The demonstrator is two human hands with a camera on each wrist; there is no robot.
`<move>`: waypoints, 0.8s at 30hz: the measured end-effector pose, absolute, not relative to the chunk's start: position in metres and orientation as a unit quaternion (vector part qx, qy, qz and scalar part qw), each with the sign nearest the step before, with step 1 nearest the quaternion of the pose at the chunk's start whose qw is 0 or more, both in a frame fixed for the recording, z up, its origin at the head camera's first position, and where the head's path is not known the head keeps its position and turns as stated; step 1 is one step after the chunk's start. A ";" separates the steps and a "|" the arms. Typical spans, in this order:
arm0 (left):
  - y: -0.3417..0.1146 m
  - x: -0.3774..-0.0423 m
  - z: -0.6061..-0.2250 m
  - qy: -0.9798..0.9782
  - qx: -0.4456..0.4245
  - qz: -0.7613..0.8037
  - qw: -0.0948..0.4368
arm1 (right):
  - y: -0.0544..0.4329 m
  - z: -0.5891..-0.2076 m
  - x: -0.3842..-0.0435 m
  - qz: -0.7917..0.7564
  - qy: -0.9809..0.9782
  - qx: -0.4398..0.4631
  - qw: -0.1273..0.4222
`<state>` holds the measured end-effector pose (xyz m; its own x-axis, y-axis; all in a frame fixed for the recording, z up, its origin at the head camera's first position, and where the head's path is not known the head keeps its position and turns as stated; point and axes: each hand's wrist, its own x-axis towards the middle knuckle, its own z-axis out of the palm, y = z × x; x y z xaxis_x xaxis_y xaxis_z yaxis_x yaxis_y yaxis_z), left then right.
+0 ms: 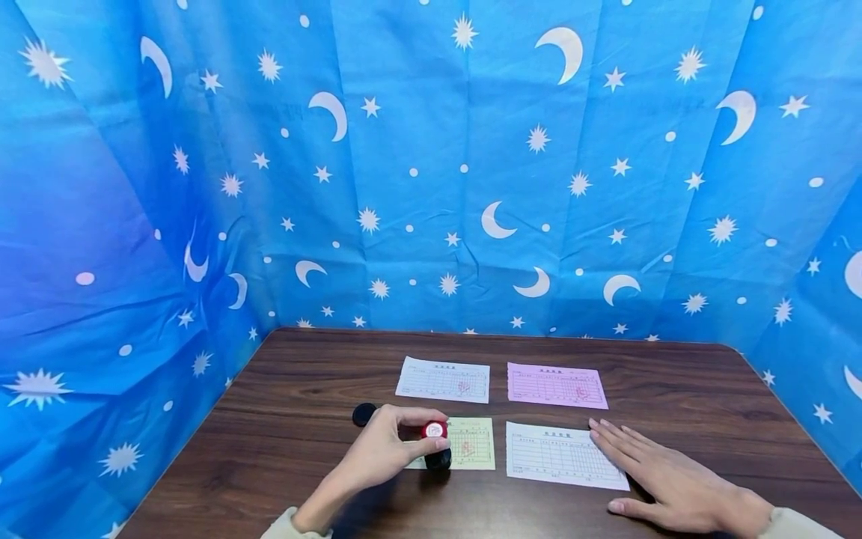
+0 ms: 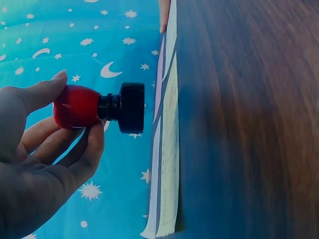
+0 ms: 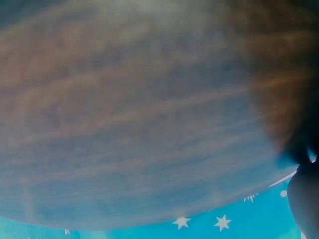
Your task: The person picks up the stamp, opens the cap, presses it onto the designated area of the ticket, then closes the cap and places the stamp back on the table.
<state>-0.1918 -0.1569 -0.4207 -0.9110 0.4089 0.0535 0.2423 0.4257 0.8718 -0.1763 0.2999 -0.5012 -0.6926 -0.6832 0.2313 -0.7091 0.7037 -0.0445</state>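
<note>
My left hand point(image 1: 382, 448) grips a stamp point(image 2: 77, 106) by its rounded red handle, with the black base held just above the papers in the left wrist view. In the head view it overlaps the yellow slip point(image 1: 474, 445), which bears a red mark. My right hand point(image 1: 663, 475) lies flat with straight fingers, the fingertips on the right edge of a white slip point(image 1: 562, 454) that shows no red mark. Behind are another white slip point(image 1: 438, 380) and a pink slip point(image 1: 555, 384), each with a red stamp print at its right part.
A round black cap point(image 1: 364, 414) lies on the dark wooden table point(image 1: 323, 374), just behind my left hand. Blue cloth point(image 1: 431, 187) with moons and stars hangs around the table's back and sides.
</note>
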 end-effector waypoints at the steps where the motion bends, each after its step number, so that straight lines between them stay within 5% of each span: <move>1: -0.156 -0.191 -0.421 0.840 0.195 0.499 0.082 | 0.299 -0.501 -0.177 0.062 -0.916 0.383 0.099; 24: -0.084 -0.201 -0.416 0.815 0.253 0.515 0.085 | 0.301 -0.500 -0.177 0.055 -0.914 0.390 0.098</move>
